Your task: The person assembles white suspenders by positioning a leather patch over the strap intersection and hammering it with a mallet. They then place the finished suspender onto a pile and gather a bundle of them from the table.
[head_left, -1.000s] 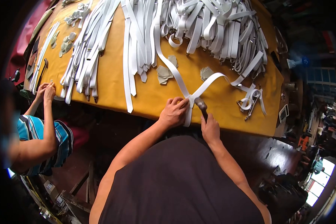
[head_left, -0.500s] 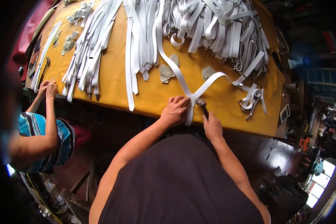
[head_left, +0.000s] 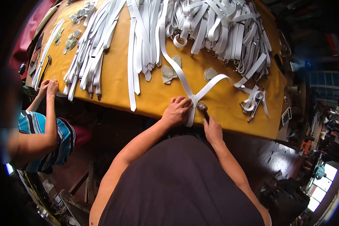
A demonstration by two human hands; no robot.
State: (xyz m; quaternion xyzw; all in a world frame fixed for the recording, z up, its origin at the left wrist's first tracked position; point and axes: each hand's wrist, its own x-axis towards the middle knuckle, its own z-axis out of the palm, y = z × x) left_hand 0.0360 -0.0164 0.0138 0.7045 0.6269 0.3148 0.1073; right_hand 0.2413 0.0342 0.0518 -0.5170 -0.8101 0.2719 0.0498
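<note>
My right hand (head_left: 213, 129) is wrapped round the handle of a hammer (head_left: 202, 107), whose head is beside the joint of a pair of white suspenders (head_left: 210, 85). Near the table's front edge, the straps meet in a Y shape at this joint. My left hand (head_left: 178, 110) has its fingers curled and pressed together on the suspenders, just left of the joint. One short strap end lies between my hands, pointing towards me. The other straps run up to the far side and off to the right. Whatever is under my left fingertips is hidden.
A yellow-covered table (head_left: 150, 98) holds a heap of white suspenders with metal clips (head_left: 229, 41), hanging white straps (head_left: 143, 41) and small pale patches (head_left: 168, 74). At the left, a co-worker in a striped top (head_left: 35, 126) handles something small. Another hammer (head_left: 47, 66) lies nearby.
The hammer and my right hand have shifted slightly down and left. My left hand and the suspenders' joint have stayed nearly in place.
</note>
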